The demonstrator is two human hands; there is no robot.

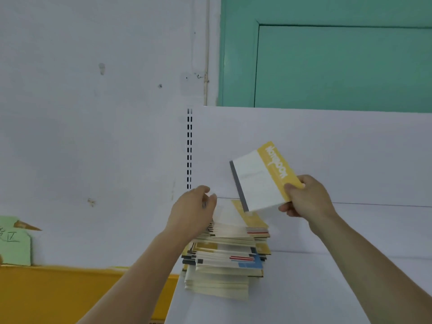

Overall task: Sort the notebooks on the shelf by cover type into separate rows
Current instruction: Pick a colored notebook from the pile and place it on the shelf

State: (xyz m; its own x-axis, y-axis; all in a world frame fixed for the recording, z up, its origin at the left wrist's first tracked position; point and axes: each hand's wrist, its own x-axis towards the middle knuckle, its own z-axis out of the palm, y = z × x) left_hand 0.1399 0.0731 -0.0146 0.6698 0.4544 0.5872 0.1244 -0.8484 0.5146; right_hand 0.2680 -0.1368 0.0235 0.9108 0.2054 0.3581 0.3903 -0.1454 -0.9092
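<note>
Head view, single frame. White shelf [327, 288] with a white back panel [339, 148]; slotted upright [189, 148] at the panel's left edge.

Stack of notebooks [225, 258] sits on the shelf near its left end, untidy, edges staggered, spines and covers mixed: cream page blocks, yellow covers, one with a blue patch and red stripes. Top notebook of the stack [236, 213] shows a white and yellow cover.

Right hand [304, 197]: grip closed on a yellow-and-white notebook [264, 176], thumb on the front cover at its yellow edge, fingers behind. Notebook is lifted clear of the stack, held above and just right of it, tilted, grey spine strip toward the lower left, white lettering on the yellow band. It is in front of the back panel; whether it touches the panel, cannot tell.

Left hand [194, 211]: rests at the upper left corner of the stack, fingers curled over the far edge of the top notebooks. Whether it pinches one or only steadies the pile, cannot tell.

Surroundings: white wall [93, 113] at left, teal door [339, 66] above the panel, orange surface [70, 293] at lower left, pale green paper sign [14, 246] with handwriting at far left.
</note>
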